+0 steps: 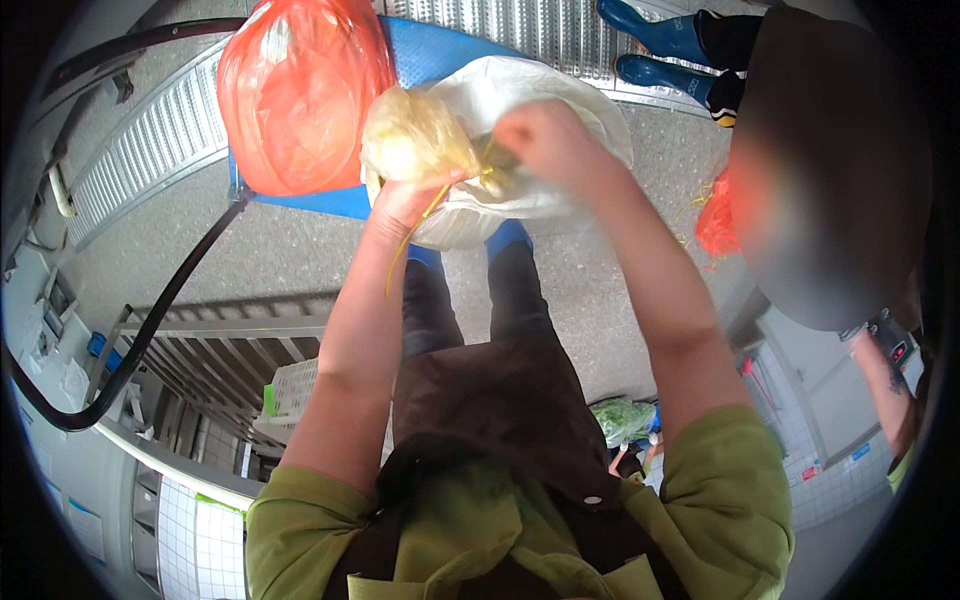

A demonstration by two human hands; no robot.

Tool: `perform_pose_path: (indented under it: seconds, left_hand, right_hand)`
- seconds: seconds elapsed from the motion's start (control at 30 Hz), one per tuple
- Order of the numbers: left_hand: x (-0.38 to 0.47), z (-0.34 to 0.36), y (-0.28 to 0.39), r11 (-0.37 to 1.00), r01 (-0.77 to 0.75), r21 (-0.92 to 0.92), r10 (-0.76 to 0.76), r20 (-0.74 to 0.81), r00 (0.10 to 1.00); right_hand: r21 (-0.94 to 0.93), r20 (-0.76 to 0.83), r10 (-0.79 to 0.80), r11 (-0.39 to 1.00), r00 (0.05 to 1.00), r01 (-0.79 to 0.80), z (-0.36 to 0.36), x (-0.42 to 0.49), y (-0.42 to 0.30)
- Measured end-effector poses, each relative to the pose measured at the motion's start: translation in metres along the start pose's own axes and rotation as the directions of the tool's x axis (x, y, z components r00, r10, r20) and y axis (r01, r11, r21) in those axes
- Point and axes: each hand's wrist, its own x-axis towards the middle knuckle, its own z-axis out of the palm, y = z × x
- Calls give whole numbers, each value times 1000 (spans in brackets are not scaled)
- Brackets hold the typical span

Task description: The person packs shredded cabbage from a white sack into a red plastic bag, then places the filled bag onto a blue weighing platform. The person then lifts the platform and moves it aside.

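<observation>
My left hand [416,199] holds a pale yellow, translucent plastic bag [420,139] from below, close to its gathered neck. A thin yellow tie [420,225] is round that neck, and one end hangs down past my left wrist. My right hand [551,142] is blurred, its fingers curled on the other end of the tie, just right of the neck. What fills the bag is pale and cannot be made out. Directly beneath both hands stands a white sack [577,90] with its mouth open; the hands and bag hide part of its inside.
A full red plastic bag [304,105] rests on a blue platform trolley [442,49] with a black tubular handle [180,277]. Metal floor grating [517,34] runs behind. At right stands a person in blue boots [660,79], near a small red bag [716,217]. A slatted metal rack [225,330] stands left.
</observation>
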Motion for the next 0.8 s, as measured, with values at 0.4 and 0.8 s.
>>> perform_pose_path:
  seconds: [0.4, 0.8]
  left_hand:
    - [-25, 101, -10, 595, -152, 789, 226, 17, 974]
    - [21, 70, 47, 255, -377, 890, 54, 376, 925]
  right_hand:
    - [-602, 694, 83, 613, 715, 513, 34, 71, -112]
    - [-726, 81, 6, 686, 997, 55, 69, -85, -94]
